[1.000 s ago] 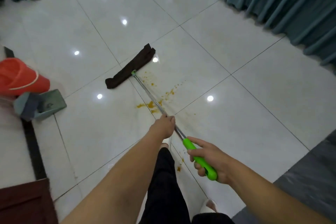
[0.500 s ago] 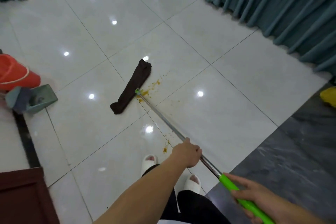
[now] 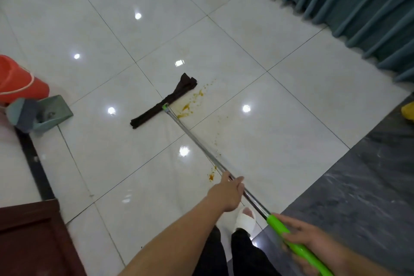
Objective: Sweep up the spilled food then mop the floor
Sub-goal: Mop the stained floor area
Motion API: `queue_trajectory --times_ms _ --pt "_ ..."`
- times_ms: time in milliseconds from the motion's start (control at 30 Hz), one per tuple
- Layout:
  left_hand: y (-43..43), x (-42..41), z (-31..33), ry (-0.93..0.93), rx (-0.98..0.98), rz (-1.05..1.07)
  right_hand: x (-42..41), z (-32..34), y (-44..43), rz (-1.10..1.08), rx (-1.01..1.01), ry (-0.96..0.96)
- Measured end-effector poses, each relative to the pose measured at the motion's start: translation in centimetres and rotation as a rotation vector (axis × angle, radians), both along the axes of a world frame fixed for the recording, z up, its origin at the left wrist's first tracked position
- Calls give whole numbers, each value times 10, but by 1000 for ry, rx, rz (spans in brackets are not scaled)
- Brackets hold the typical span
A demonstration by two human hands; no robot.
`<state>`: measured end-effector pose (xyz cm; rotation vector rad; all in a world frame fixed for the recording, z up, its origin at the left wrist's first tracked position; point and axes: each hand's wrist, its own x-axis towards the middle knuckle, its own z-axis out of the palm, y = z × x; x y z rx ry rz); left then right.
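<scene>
A flat mop with a dark brown cloth head point(image 3: 164, 102) lies on the white tiled floor point(image 3: 280, 119), its metal pole point(image 3: 197, 148) running down to me. My left hand point(image 3: 226, 192) rests on the pole with its fingers loosely around it. My right hand point(image 3: 313, 242) grips the green handle point(image 3: 277, 227) near the bottom right. Orange-yellow food stains point(image 3: 187, 107) smear the tile just right of the mop head, and a small blob point(image 3: 211, 177) lies by my left hand.
An orange bucket point(image 3: 18, 80) and a grey-green dustpan with a brush point(image 3: 42, 112) sit at the left. A dark red wooden panel point(image 3: 29, 237) fills the bottom left corner. Teal curtains point(image 3: 347, 2) hang at the upper right. Dark grey stone flooring point(image 3: 369, 186) starts on the right. My slippered foot point(image 3: 245, 219) stands under the pole.
The mop head has been pulled back across the spill and swung, smearing the stains. I have stepped backwards and to the right. Both hands stayed on the mop.
</scene>
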<state>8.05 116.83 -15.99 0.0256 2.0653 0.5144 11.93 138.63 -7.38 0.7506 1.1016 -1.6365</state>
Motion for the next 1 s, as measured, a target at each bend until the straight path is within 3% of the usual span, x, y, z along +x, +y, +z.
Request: queue_trajectory --times_ms 33,167,267,367,500,633,800,1000 --pt "-23 -10 -6 16 -11 22 8 3 -18 99 59 -37" --pt "-115 -62 -25 77 -15 155 -31 -19 -123 94 87 -38" --pt "-165 -86 -36 94 5 450 -65 -20 -190 307 269 196" --pt "-183 -90 -39 -13 182 848 -75 -17 -220 579 434 403" --pt "-164 -89 -39 0 281 1076 -72 -12 -215 493 456 400" --pt "-127 -80 -37 1 268 1097 -65 -11 -187 390 463 343" --pt "-67 -60 -33 42 161 913 -41 -8 -131 299 421 234" --pt "48 -18 -15 -45 290 841 -4 13 0 286 371 182"
